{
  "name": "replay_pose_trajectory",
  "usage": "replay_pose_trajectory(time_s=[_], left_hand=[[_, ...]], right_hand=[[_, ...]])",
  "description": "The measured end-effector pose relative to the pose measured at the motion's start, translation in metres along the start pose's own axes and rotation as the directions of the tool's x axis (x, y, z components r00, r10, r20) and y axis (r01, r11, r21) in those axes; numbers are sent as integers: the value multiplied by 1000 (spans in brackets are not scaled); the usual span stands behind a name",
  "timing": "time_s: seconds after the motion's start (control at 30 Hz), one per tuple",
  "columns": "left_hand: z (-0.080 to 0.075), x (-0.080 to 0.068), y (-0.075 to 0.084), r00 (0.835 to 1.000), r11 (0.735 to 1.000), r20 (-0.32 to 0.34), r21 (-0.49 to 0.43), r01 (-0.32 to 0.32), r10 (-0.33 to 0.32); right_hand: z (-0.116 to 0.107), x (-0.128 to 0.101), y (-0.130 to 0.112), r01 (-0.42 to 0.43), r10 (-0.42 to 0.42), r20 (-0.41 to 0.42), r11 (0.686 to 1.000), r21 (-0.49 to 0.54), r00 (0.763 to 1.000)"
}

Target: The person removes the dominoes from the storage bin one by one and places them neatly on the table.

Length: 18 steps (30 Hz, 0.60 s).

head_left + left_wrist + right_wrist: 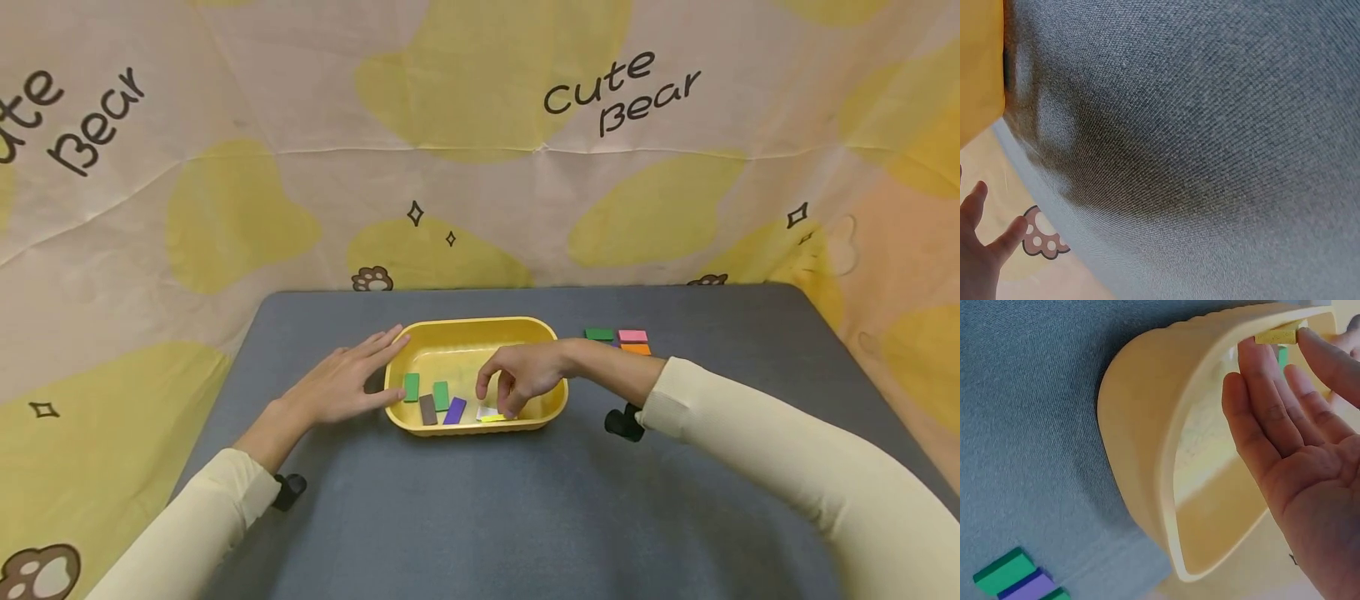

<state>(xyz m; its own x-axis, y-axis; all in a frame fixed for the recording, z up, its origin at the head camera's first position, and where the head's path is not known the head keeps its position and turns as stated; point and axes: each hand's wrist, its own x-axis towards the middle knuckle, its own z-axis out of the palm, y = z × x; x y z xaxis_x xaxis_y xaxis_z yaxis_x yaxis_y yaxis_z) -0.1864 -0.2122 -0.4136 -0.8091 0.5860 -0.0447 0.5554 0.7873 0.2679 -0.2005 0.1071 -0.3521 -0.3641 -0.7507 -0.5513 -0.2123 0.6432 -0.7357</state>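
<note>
A yellow tray sits mid-table on the grey cloth. It holds two green blocks, a brown block, a purple block, a white block and a yellow block. My right hand reaches down into the tray with curled fingers. In the right wrist view its fingertips pinch the yellow block near the tray's wall. My left hand lies flat on the table, fingers straight against the tray's left wall. The left wrist view shows that tray wall and my fingers.
A green block, a pink block and an orange block lie together on the table right of the tray. In the right wrist view, green and purple blocks show. The grey table ends at a bear-patterned cloth backdrop.
</note>
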Motion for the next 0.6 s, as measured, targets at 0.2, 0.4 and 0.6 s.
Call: replay_pose_trajectory(time_s=[0.2,0.4,0.6], left_hand=[[-2,0,1,1000,1000,16,-1,13,-13],[-2,-1,1,1000,1000,22,-1,12,-12],[-2,-1,2,1000,1000,18,-6,13,-13]], right_hand=[[-8,-17,0,-20,20,-26,1000,13,999],[-20,-40,9,-22,21,-99,1000,-14,995],[-29,-66,22,2,-1,-216,1000,2,976]])
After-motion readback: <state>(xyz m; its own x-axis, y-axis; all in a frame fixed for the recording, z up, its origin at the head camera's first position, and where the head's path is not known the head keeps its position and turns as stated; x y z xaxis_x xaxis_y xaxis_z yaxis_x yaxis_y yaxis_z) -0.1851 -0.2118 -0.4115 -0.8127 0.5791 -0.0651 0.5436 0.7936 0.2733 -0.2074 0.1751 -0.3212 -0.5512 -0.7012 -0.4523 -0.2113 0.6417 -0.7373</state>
